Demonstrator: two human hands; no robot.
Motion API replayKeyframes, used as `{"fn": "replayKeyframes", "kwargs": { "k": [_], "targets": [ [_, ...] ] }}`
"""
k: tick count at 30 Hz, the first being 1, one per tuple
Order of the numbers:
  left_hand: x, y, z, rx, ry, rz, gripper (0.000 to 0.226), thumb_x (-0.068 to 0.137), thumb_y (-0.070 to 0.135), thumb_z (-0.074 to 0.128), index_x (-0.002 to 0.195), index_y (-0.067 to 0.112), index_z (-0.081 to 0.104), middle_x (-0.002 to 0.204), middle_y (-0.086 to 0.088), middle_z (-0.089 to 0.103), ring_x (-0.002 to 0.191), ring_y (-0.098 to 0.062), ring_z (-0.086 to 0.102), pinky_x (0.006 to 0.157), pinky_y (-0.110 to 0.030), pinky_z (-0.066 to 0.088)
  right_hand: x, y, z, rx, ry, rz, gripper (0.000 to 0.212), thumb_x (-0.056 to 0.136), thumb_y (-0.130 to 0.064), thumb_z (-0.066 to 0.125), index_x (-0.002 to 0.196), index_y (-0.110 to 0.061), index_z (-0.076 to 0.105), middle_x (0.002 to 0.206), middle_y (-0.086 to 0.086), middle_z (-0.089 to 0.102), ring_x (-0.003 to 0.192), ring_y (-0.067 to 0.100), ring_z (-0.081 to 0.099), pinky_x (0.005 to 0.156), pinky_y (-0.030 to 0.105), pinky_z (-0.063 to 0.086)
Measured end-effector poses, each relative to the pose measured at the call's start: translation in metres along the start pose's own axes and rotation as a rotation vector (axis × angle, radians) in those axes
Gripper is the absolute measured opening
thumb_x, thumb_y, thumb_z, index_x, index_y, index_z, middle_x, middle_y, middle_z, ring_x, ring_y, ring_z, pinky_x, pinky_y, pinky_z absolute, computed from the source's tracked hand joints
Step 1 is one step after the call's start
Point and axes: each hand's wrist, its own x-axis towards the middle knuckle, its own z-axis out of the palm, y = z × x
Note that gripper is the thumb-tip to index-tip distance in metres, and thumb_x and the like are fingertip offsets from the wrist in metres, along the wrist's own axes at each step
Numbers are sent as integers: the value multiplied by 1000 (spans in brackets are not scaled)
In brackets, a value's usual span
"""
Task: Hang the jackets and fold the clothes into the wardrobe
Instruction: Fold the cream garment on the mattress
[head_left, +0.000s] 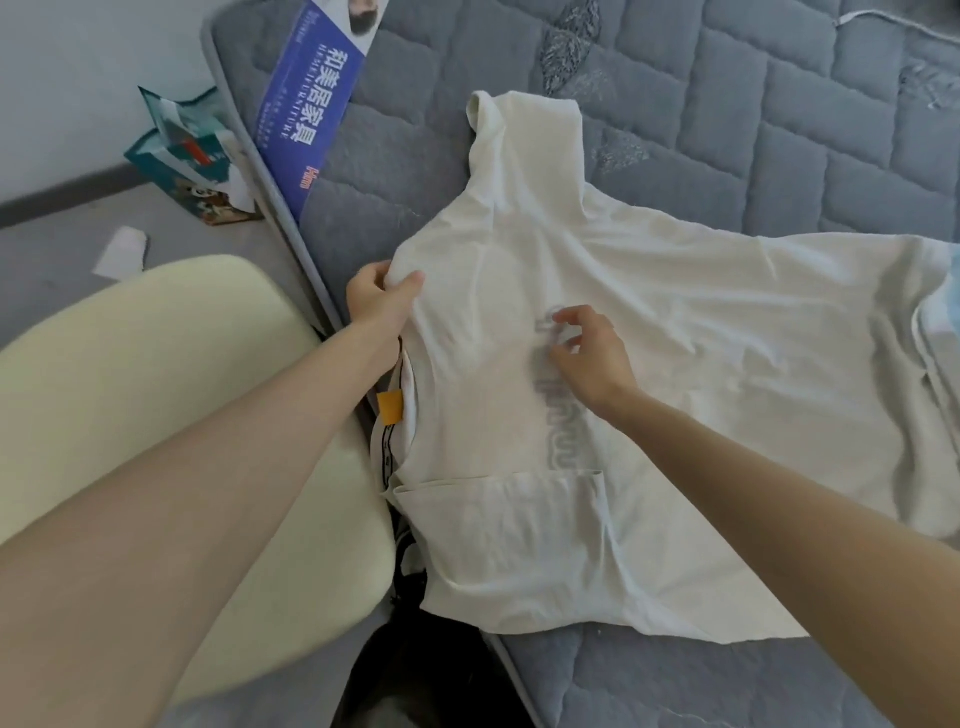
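White fabric, pinched by left hand between thumb and curled fingers, at the collar end of the T-shirt, right on the bed's near edge. Right hand: fingers bent over the middle of the shirt, on or just above the cloth. It is blurred, so I cannot tell whether it grips anything.

Risks, judged:
- Collar end overhangs the near edge; a pull from the left hand with nothing pinning the middle may drag the shirt off the bed.
- Creases across the body may get folded in if not smoothed first.
- Second garment with an orange tag lies under the collar end and may be lifted along with it.

Item: T-shirt, white, short-sleeved, spread flat, collar toward the near edge, hem toward the far side. One sleeve points to the head end, the other lies folded in over the body. Grey lettering shows faintly through. Soft, thin, rumpled.

Surroundings: grey quilted mattress with blue label; cream seat beside the near edge; dark clothing below it; printed box on the floor.
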Motion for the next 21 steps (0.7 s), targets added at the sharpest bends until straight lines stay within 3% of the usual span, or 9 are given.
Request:
{"fn": "replayKeyframes", "kwargs": {
  "k": [1, 3, 6, 9, 13, 16, 18, 21],
  "targets": [
    [1, 1, -5, -20, 93, 60, 21, 86, 11, 66, 105, 15, 59, 96, 4, 61, 82, -10, 59, 58, -17, 49, 2, -2, 3, -18, 7, -15, 39, 88, -6, 51, 125, -19, 51, 133, 1, 45, 104, 15, 52, 83, 25, 40],
    [1, 1, -15, 12, 253, 169, 20, 83, 5, 64, 95, 19, 57, 98, 0, 61, 90, -17, 61, 72, -27, 55, 5, -4, 6, -102, 4, -58, 42, 87, -6, 51, 127, -19, 51, 140, 2, 39, 121, 20, 43, 90, 24, 36],
    [7, -3, -25, 197, 306, 191, 21, 83, 4, 62, 95, 20, 57, 117, -7, 53, 97, -21, 56, 91, -36, 50, 11, -9, 9, -262, -88, -76, 47, 89, -8, 51, 135, -20, 46, 155, 4, 21, 142, 24, 18, 109, 32, 27],
    [17, -1, -27, 439, 270, 146, 28, 81, 6, 65, 107, 16, 59, 129, -10, 35, 113, -26, 43, 99, -37, 43, 17, -14, 8, -339, -104, -38, 46, 89, -11, 51, 133, -23, 47, 152, 3, 26, 139, 26, 21, 108, 42, 32],
    [27, 22, -16, 745, 260, 261, 42, 79, 20, 67, 119, 24, 54, 133, -6, 34, 123, -28, 35, 104, -40, 26, 33, -22, 0, -293, 42, -32, 37, 91, -12, 49, 126, -19, 51, 138, 3, 41, 125, 26, 38, 94, 39, 42],
    [40, 41, 0, 808, 78, 351, 55, 85, 32, 64, 136, 24, 45, 140, -6, 39, 129, -28, 36, 105, -44, 26, 58, -34, -10, -164, 165, -79, 40, 91, -11, 49, 130, -18, 47, 143, 1, 34, 120, 23, 48, 86, 35, 46],
    [49, 51, 15, 799, -46, 380, 60, 88, 36, 61, 142, 22, 38, 141, -4, 43, 130, -28, 37, 106, -44, 28, 80, -44, -16, -116, 240, -131, 45, 91, -10, 50, 135, -15, 44, 149, 2, 28, 126, 20, 44, 90, 35, 45],
    [63, 65, 38, 747, -97, 361, 62, 90, 41, 57, 145, 23, 35, 142, 1, 46, 132, -26, 38, 107, -43, 24, 117, -56, -23, 14, 259, -98, 53, 92, -12, 50, 143, -14, 36, 151, 3, 30, 131, 19, 40, 98, 30, 39]
  ]
}}
